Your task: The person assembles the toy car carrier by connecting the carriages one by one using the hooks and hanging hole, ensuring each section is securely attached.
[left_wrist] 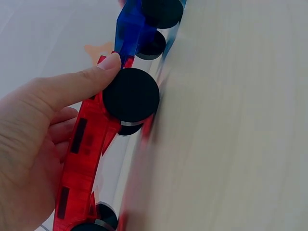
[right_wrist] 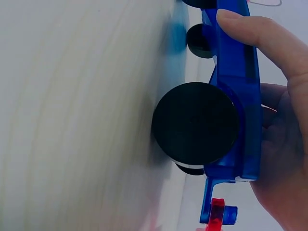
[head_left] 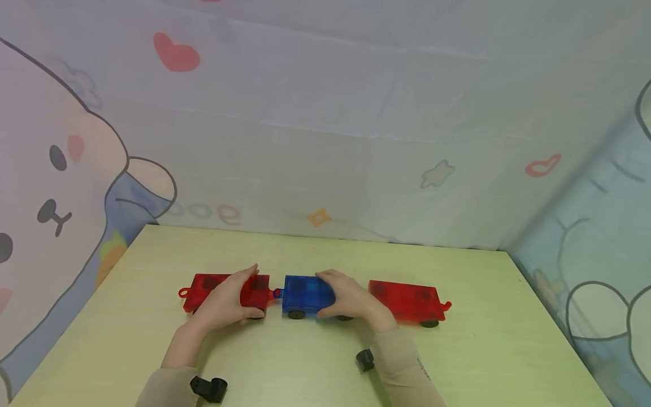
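Observation:
My left hand (head_left: 228,299) straddles a red see-through toy car base (head_left: 208,285), thumb on its near side and fingers across the far side. A blue toy car base (head_left: 302,291) is gripped the same way by my right hand (head_left: 350,295). Between these two cars, a red and blue coupling (head_left: 277,293) joins their ends. Right of my right hand lies a second red car base (head_left: 407,299), its hook (head_left: 447,306) pointing right. In the right wrist view, a red ring (right_wrist: 217,211) encircles the peg of the blue car. Black wheels (left_wrist: 131,95) carry the cars.
The three cars form a row across the pale wooden table (head_left: 285,367). Behind it hangs a cartoon-printed cloth (head_left: 325,141), which also runs along both sides. A black wrist camera (head_left: 209,390) is strapped to the left forearm, another (head_left: 364,360) to the right.

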Tool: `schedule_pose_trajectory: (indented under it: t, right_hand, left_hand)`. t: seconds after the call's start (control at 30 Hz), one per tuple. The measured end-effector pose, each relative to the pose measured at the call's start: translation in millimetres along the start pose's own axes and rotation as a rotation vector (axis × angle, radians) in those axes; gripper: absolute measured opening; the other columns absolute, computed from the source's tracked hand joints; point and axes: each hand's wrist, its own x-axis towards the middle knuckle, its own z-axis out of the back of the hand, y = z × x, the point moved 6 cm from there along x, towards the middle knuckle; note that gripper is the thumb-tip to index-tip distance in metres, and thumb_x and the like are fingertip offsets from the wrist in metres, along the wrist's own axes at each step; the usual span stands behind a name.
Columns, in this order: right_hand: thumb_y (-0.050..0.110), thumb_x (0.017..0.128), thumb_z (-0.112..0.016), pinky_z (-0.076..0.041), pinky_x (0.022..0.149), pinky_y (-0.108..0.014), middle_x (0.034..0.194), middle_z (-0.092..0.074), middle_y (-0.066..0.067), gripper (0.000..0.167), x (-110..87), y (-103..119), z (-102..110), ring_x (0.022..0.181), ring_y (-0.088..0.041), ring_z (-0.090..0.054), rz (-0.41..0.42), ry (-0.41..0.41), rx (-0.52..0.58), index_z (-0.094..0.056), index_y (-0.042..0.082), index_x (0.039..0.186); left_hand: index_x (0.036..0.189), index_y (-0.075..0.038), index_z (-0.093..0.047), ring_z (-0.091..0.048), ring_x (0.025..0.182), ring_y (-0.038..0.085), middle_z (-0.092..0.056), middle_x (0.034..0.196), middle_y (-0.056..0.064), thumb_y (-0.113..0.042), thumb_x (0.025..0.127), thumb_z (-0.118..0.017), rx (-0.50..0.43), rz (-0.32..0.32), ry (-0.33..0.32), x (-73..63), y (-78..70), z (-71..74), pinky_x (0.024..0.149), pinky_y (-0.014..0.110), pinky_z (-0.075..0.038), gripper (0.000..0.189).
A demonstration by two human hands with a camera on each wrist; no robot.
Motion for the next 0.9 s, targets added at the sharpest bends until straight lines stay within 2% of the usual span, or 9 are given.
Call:
schedule_pose_trajectory:
  t: [0.67, 0.9]
  right_hand:
    - [0.031, 0.081, -0.077, -0.04, 0.109, -0.054, 0.152, -0.041, -0.015, 0.081, -1.1, -3.5, -0.9, 0.139, -0.035, -0.04, -0.038, 0.022, -0.025, -0.04, 0.005, 0.148]
    - [0.034, 0.082, -0.077, -0.034, 0.113, -0.056, 0.154, -0.038, -0.016, 0.083, 0.0, 0.1, 1.1, 0.143, -0.038, -0.033, -0.019, 0.026, -0.059, -0.038, 0.005, 0.149]
  left_hand:
    - [0.15, 0.001, -0.033, -0.043, 0.135, 0.04, -0.048, 0.147, 0.018, -0.03, 0.073, -0.086, 0.022, -0.004, 0.001, 2.3, -1.2, 1.1, 0.106, 0.058, -0.041, 0.099]
    - [0.15, 0.002, -0.032, -0.043, 0.135, 0.041, -0.047, 0.147, 0.019, -0.029, 0.073, -0.087, 0.03, -0.011, 0.004, 1.5, -2.6, 4.3, 0.106, 0.058, -0.041, 0.099]
